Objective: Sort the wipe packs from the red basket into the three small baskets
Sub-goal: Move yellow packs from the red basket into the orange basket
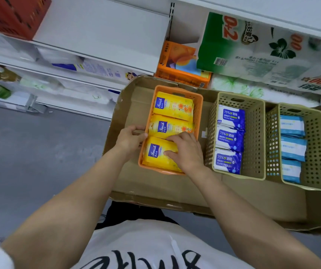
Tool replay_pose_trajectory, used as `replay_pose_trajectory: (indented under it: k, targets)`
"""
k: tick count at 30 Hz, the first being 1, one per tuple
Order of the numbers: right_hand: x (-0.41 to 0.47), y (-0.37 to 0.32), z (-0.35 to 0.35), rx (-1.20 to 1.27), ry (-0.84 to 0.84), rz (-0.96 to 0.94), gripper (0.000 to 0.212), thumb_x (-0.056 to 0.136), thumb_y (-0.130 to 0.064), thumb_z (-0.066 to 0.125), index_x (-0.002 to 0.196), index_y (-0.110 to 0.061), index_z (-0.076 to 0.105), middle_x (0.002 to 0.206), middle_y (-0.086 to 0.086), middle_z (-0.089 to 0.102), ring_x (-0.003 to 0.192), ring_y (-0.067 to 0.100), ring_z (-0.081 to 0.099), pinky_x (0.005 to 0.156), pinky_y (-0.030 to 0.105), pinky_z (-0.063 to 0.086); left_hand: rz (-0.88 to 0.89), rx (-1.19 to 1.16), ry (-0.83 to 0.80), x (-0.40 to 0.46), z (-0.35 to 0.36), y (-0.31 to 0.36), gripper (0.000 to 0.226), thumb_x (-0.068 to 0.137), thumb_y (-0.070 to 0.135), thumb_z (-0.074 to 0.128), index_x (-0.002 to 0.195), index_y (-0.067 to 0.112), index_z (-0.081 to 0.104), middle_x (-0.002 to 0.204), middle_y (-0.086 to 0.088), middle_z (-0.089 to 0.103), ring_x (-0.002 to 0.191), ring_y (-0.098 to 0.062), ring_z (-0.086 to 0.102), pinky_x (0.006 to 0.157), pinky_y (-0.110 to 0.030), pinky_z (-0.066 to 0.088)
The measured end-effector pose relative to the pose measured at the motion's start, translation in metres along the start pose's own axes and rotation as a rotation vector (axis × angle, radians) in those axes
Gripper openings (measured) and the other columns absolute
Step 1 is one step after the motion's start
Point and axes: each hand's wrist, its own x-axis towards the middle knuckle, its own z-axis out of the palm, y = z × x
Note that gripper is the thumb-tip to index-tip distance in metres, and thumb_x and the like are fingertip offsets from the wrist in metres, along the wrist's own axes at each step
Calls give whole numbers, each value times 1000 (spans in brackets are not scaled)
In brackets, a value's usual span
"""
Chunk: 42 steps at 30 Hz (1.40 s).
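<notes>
At far upper left, the corner of a red basket (pixel 14 15) sits on a white shelf (pixel 101 35). On flattened cardboard (pixel 155 191) on the grey floor (pixel 29 152) stand three small baskets in a row. Leftmost, an orange basket (pixel 199 105) contains three yellow wipe packs laid end to end, each with a blue panel reading "Iwish": far pack (pixel 173 106), middle pack (pixel 170 127), near pack (pixel 155 154). The person's left hand (pixel 129 138) curls over the basket's left rim, fingers at the edge of the middle pack; whether it pinches the pack cannot be told. The right hand (pixel 185 150) lies on the near pack, thumb and fingers bent around its right half. Centre, a beige perforated basket (pixel 252 136) contains three blue-and-white packs (pixel 229 138) labelled "75%" and "Alcohol Wipes". Rightmost, a second beige basket (pixel 314 148) contains three pale blue packs (pixel 292 147), print too blurred to read. Behind the baskets: an orange box (pixel 183 65) and a green-and-white paper-roll multipack (pixel 252 47), seen inverted, marked "2+0".
</notes>
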Motion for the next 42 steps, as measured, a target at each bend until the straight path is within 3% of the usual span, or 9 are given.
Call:
replay_pose_trajectory:
  k: [4, 10, 15, 19, 26, 30, 36, 40, 42]
  targets:
    - [1, -2, 6, -10, -107, -43, 48, 84, -52, 68, 128, -36, 60, 124, -1, 57, 123, 23, 42, 99, 42, 38, -7, 20, 8, 1, 0, 1, 11, 91, 20, 69, 97, 27, 64, 106, -8, 67, 94, -23, 69, 64, -32, 54]
    - [5, -5, 12, -48, -69, 8, 58, 79, -57, 70, 130, -33, 55, 129, -3, 56, 124, 22, 43, 97, 41, 36, -13, 9, 21, -1, 1, 0, 11, 91, 21, 69, 99, 27, 63, 108, -9, 66, 96, -25, 69, 78, -42, 59]
    - [4, -4, 15, -41, -55, 37, 59, 78, -60, 68, 129, -33, 55, 127, -4, 57, 122, 21, 44, 97, 40, 34, -14, 6, 34, -2, 2, 0, 11, 91, 21, 69, 98, 28, 64, 106, -8, 67, 94, -23, 69, 75, -39, 59]
    - [2, -6, 11, -43, -69, 46, 57, 80, -59, 68, 129, -32, 55, 129, -3, 57, 124, 22, 43, 98, 40, 34, -18, 7, 63, -3, 5, -2, 12, 91, 22, 69, 101, 27, 65, 106, -6, 68, 92, -21, 70, 80, -43, 60]
    - [11, -13, -33, 220, -35, 97, 44, 88, -44, 68, 125, -22, 62, 125, 0, 66, 119, 19, 58, 98, 41, 49, 6, 67, 86, -12, -7, 17, 20, 89, 25, 70, 108, 21, 66, 105, -3, 68, 101, -23, 66, 94, -47, 54]
    - [19, -34, -87, 191, 58, 92, 40, 92, -43, 65, 125, -20, 64, 126, 0, 66, 117, 19, 60, 97, 38, 49, 175, 167, 97, -25, -37, 58, 27, 90, 26, 68, 115, 15, 66, 111, -7, 68, 105, -26, 64, 95, -42, 53]
    - [18, -118, -161, 143, 346, -17, 36, 91, -38, 66, 125, -24, 65, 124, -1, 67, 116, 20, 59, 94, 33, 45, 629, 397, 210, -64, -129, 127, 17, 91, 27, 63, 108, 24, 67, 105, 5, 68, 92, -5, 63, 78, -17, 46]
    - [15, -199, -171, 84, 535, -87, 36, 92, -36, 64, 126, -24, 63, 121, -3, 66, 116, 20, 54, 89, 27, 38, 890, 650, 318, -82, -221, 139, 31, 92, 28, 63, 122, 22, 62, 119, -1, 62, 111, -19, 56, 89, -30, 42]
    - [16, -242, -164, 50, 598, -106, 38, 92, -35, 64, 128, -23, 62, 123, -1, 64, 118, 20, 52, 94, 30, 39, 959, 705, 362, -87, -274, 137, 32, 91, 28, 64, 123, 21, 62, 122, 0, 60, 114, -21, 56, 91, -36, 45]
